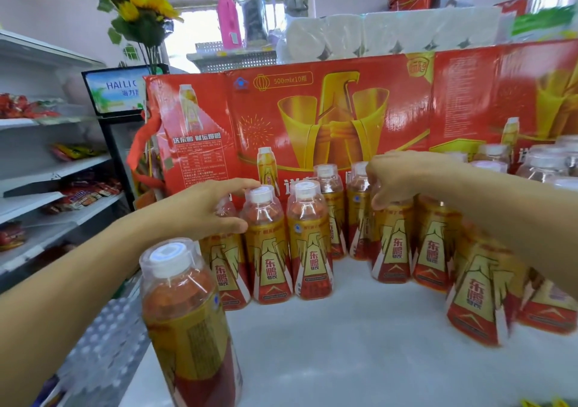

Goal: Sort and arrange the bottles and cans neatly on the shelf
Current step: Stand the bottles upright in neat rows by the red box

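Several amber drink bottles with red-and-gold labels and clear caps stand on the white shelf top (344,344). My left hand (200,209) wraps around the top of the leftmost bottle (225,269) in the row, its fingers touching the neighbouring bottle (266,250). My right hand (403,178) is curled over the top of a bottle (392,250) in the middle of the row. One bottle (187,322) stands alone at the front left corner. More bottles (475,294) crowd the right side, some blurred.
Red drink cartons (312,119) form a wall behind the bottles, with wrapped paper rolls (375,34) on top. Snack shelves (47,187) and a cooler (119,93) stand on the left. The shelf's left edge drops off beside the lone bottle.
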